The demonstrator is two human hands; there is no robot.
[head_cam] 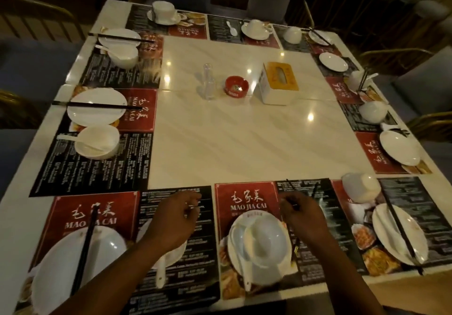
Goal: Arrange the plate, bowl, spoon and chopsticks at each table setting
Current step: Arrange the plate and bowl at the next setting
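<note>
In front of me a white plate [232, 226] carries a white bowl [269, 241] and a white spoon [241, 248]. My right hand [302, 216] grips a pair of dark chopsticks [314, 191] just right of that plate, tips pointing away from me. My left hand [171, 219] hovers with loosely curled fingers and holds nothing. Under its wrist sits another bowl [145, 229] with a spoon [160, 274]. At the near left, a plate [56, 273] has chopsticks [85, 246] laid across it.
Near right: an upside-down bowl [359, 187] and a plate with chopsticks [401, 234]. More plates, bowls and chopsticks ring the table on printed placemats [93, 167]. In the middle stand a tissue box [277, 83], a red ashtray [236, 86] and a clear glass [208, 83].
</note>
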